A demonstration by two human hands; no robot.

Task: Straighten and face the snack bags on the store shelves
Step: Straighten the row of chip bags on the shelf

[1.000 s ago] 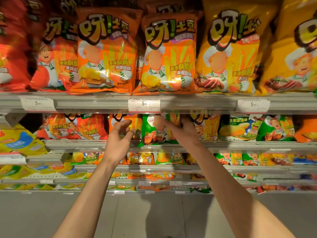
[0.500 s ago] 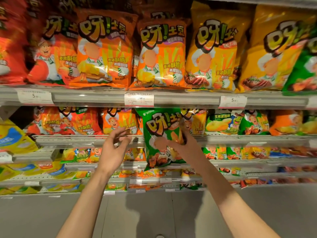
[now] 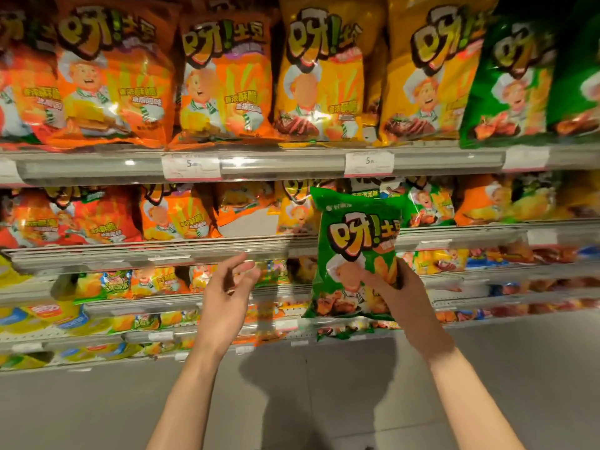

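- Currently my right hand (image 3: 397, 295) grips a green snack bag (image 3: 355, 254) by its lower right part, held upright and face-out, clear of the second shelf (image 3: 162, 251).
- Left hand (image 3: 229, 287) holds nothing, fingers loosely curled, hovering near the shelf lip.
- Done, I'd say: top shelf (image 3: 285, 164) reads faced — orange bags (image 3: 224, 79), yellow bags (image 3: 321, 73), green bags (image 3: 516, 79) upright, fronts out.
- Left: the bag needs a home, probably by the green bags on the second shelf (image 3: 428, 203); a gap (image 3: 246, 222) in that row shows a tilted bag behind it.
- Lower shelves (image 3: 146, 306): motion blur, can't judge them. Label print unreadable. Right edge cut off.
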